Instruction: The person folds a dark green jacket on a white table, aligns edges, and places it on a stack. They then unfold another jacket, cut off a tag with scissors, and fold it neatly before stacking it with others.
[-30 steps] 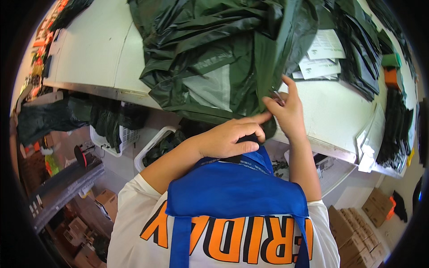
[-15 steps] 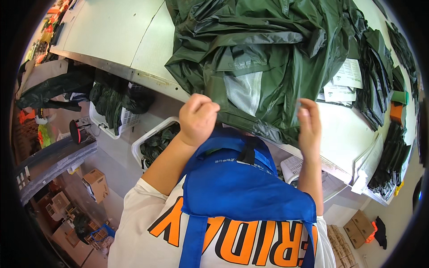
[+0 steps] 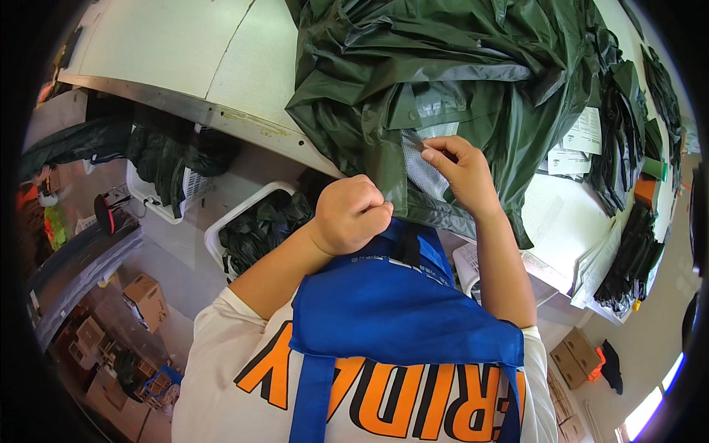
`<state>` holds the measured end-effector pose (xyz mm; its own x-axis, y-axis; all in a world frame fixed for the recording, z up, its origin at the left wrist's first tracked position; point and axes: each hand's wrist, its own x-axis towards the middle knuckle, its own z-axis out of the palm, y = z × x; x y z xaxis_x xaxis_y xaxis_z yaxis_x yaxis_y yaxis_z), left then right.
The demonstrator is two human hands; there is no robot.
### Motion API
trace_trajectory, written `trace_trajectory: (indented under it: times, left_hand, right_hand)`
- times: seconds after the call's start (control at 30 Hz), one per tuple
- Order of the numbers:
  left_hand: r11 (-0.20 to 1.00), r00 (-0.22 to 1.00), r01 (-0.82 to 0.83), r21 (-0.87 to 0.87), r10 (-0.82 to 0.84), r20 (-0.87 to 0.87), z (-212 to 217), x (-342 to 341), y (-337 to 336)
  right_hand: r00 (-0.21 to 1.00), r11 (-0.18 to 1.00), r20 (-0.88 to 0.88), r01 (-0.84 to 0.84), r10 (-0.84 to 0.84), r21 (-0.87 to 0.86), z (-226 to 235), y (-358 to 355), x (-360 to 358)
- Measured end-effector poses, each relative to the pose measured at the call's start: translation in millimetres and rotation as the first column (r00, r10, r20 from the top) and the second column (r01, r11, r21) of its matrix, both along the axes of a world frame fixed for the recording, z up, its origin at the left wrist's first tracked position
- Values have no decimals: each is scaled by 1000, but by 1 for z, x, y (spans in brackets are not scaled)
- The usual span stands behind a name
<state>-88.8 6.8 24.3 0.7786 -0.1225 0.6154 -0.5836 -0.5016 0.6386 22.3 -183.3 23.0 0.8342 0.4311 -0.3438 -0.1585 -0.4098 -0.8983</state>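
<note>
A dark green, shiny rain jacket (image 3: 443, 66) lies crumpled on the white table, its lower end hanging towards me over the front edge. Between its front edges a white mesh lining (image 3: 421, 173) shows, under a green flap with a snap button. My left hand (image 3: 353, 214) is closed in a fist at the jacket's lower left front edge, gripping the fabric there. Over the mesh, my right hand (image 3: 465, 173) is closed with thumb and forefinger pinched together; whatever sits between the fingertips is too small to make out.
Printed white sheets (image 3: 580, 144) and folded dark garments (image 3: 620, 125) lie at the right of the table (image 3: 255, 66). Below its front edge stand white baskets (image 3: 214, 229) holding dark green garments. Cardboard boxes (image 3: 145, 299) are on the floor at left, others (image 3: 576, 354) at right.
My right hand has moved left and up from the jacket's right edge to the mesh lining. My left hand has shifted slightly right and down, staying at the left front edge.
</note>
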Motion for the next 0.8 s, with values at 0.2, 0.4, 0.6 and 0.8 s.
trace_trajectory:
  times: [0.2,0.4,0.6,0.8]
  left_hand:
    - [998,998,56,-39,-56,-6,-5,5,10]
    - [998,999,36,-42,-36,1,-5,7,21]
    - [961,953,179,-210,-222,-206,-2,14,23]
    - [985,937,-112,-128,62,-344,8,20,12]
  right_hand:
    - [997,999,-66,-29,26,-41,-9,9,-1]
    - [938,972,-323,183,-128,147,-20,6,-12]
    - [725,801,-653,516,-220,303,-1,40,-23]
    - [687,611,-714,626,-137,485,8,53,-19]
